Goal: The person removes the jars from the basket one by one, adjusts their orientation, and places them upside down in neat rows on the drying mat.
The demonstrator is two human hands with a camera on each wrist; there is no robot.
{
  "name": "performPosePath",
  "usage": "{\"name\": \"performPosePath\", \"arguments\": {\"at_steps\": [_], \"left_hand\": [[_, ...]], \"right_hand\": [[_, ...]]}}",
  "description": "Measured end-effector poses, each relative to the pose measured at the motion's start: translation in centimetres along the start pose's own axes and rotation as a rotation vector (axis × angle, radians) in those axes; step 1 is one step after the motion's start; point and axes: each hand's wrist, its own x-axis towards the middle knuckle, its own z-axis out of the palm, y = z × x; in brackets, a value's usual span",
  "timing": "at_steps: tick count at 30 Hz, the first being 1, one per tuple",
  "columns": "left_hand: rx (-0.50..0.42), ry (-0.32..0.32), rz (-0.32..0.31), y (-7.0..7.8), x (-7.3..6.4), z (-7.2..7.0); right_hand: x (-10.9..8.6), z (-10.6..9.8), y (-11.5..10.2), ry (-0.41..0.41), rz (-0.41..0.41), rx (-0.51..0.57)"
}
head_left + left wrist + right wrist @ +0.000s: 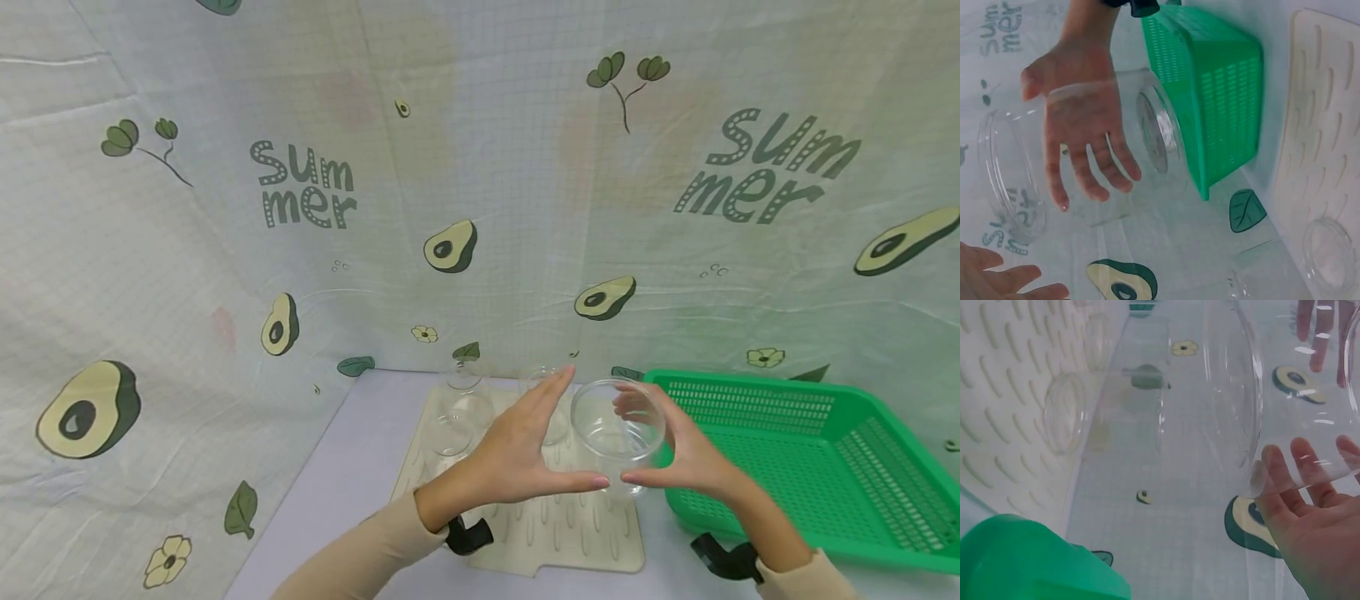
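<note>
A large clear jar (617, 429), with a wide rim, is held up over the beige ridged mat (558, 537). My right hand (686, 454) holds its right side, the fingers curving behind it and the thumb in front. On the other side my left hand (517, 450) has its fingers and thumb spread and fairly straight; whether it touches the jar I cannot tell. Through the clear wall of the jar, the right palm and fingers show in the left wrist view. Smaller clear glass vessels (452, 429) stand on the mat behind the left hand, partly hidden.
A green perforated basket (825, 467) stands to the right of the mat on a pale table (330, 500). Behind rises a white cloth backdrop (517, 167) printed with avocados and lettering. A black strap mount (468, 536) sits at my left wrist.
</note>
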Motion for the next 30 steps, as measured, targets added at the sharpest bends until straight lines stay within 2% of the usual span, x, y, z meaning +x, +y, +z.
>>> {"name": "performPosePath", "arguments": {"at_steps": [7, 10, 13, 18, 30], "left_hand": [[0.001, 0.014, -0.011, 0.2, 0.6, 0.7], [0.014, 0.023, -0.01, 0.0, 0.9, 1.1], [0.033, 0.036, -0.008, -0.1, 1.2, 1.6], [0.057, 0.045, -0.012, -0.3, 1.6, 2.4], [0.165, 0.015, 0.019, -0.9, 1.8, 3.5]], "right_hand": [[-0.1, 1.4, 0.0, 0.099, 0.07, -0.166], [0.0, 2.0, -0.1, 0.134, 0.057, -0.208], [0.2, 2.5, 0.0, 0.159, 0.011, -0.255], [0.3, 3.0, 0.5, 0.174, -0.038, -0.293], [0.5, 3.3, 0.7, 0.163, -0.025, -0.372]]}}
